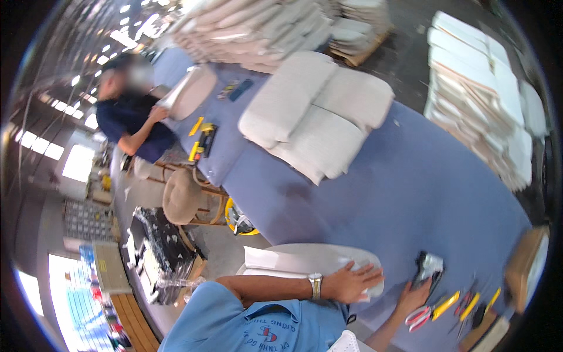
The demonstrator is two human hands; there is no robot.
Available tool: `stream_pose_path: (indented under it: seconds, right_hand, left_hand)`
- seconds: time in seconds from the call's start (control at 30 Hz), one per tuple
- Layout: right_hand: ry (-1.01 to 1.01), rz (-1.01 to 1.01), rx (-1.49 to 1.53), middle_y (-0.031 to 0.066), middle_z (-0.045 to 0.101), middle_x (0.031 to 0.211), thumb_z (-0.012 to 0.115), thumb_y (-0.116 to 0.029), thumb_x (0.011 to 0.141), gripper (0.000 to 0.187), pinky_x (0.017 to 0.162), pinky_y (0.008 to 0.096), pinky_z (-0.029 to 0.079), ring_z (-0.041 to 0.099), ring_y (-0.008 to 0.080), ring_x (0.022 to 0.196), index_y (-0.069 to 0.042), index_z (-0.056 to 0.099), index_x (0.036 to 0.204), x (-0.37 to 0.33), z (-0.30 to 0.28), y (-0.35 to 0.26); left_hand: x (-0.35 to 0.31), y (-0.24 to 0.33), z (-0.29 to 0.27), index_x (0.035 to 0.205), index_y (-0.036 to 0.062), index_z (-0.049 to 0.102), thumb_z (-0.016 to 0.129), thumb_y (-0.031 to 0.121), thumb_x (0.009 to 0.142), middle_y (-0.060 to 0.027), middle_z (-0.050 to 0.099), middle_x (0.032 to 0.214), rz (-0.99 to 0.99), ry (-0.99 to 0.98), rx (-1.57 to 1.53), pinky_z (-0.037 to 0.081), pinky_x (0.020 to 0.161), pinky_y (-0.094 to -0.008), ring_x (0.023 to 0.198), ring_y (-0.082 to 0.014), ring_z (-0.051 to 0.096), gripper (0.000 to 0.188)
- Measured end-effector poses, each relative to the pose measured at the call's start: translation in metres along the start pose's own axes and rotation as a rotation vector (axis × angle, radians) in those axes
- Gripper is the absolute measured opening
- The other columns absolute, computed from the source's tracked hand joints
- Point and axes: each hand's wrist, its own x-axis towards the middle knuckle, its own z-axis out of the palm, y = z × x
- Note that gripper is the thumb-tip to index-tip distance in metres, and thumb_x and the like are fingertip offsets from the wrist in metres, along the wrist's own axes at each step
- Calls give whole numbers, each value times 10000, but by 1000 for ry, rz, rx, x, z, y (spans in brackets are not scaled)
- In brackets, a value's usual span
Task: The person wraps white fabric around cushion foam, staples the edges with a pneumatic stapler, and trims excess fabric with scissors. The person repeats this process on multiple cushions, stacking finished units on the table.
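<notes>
My left hand (353,283), with a watch on the wrist, lies flat with fingers spread on a pale fabric-covered panel (328,253) with a rounded end. A white sheet or flap (264,259) shows along that panel's left part; my arm and shirt hide its near side. Just to the right, my right hand (413,298) is closed round the handle of a black and silver staple gun (431,265) at the tabletop. Red-handled scissors (418,317) and a yellow cutter knife (446,305) lie beside my right hand.
Pale cushion-like panels (319,114) are piled on the blue-grey table (446,182). More stacks (475,88) stand beyond. At the far left a co-worker (138,111) handles a beige panel (193,94); yellow and black tools (203,141) lie nearby. A stool (182,196) stands left; cardboard box (526,267) right.
</notes>
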Motion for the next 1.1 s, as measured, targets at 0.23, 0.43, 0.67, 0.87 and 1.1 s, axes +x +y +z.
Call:
stream_pose_path:
  seconds: [0.23, 0.43, 0.67, 0.87, 1.1]
  right_hand:
    - [-12, 172, 396, 176, 710, 1022, 766, -229, 804, 625, 835, 454, 539, 699, 360, 936, -61, 561, 1370, 44, -41, -29]
    - [-19, 359, 906, 131, 712, 1041, 805, -259, 855, 531, 806, 350, 533, 666, 207, 866, 22, 616, 1264, 2, -139, -66]
    - [-116, 131, 900, 107, 684, 1047, 855, -121, 799, 461, 835, 337, 537, 672, 199, 973, 24, 625, 1172, -93, -179, -85]
    - [-241, 106, 985, 162, 679, 1013, 819, -65, 765, 358, 818, 347, 536, 679, 286, 903, 49, 668, 1069, -139, -156, -94]
    - [-220, -37, 980, 118, 649, 955, 804, -66, 788, 293, 751, 318, 508, 638, 209, 811, 24, 686, 1041, -136, -136, -102]
  left_hand:
    - [4, -6, 5, 1593, 45, 304, 629, 346, 974, -160, 348, 1652, 15, 161, -12, 407, 1138, -551, 1500, -346, 381, 761]
    - [7, 1, -3, 1579, 15, 322, 605, 365, 996, -208, 395, 1615, 19, 162, -18, 419, 1136, -560, 1486, -386, 394, 736]
    - [0, -7, 13, 1568, 14, 338, 593, 382, 1007, -228, 435, 1582, 110, 277, 29, 484, 1070, -563, 1443, -408, 452, 718]
    - [2, -11, 17, 1572, 25, 321, 614, 362, 999, -219, 455, 1570, 154, 322, 43, 514, 1050, -537, 1425, -407, 473, 727]
    - [3, -9, 10, 1601, 42, 254, 638, 234, 958, -239, 416, 1590, 147, 272, 49, 520, 1061, -486, 1417, -444, 468, 773]
